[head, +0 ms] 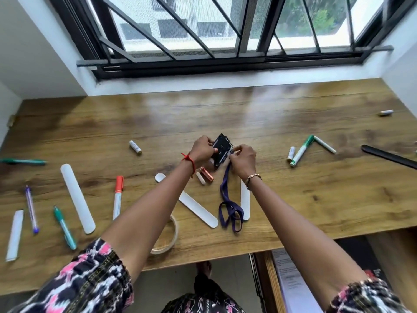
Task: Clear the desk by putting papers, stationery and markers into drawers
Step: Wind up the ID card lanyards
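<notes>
While the left hand (202, 150) and right hand (242, 159) pinch the black card holder (222, 151) together, open tabletop (203, 109) stretches beyond toward the window (203, 30).

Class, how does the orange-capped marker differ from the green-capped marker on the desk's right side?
The orange marker lies left of centre, alone, pointing almost straight away; the green marker lies slanted, its cap by a white marker. Both have white bodies and lie flat on the desk.
</notes>
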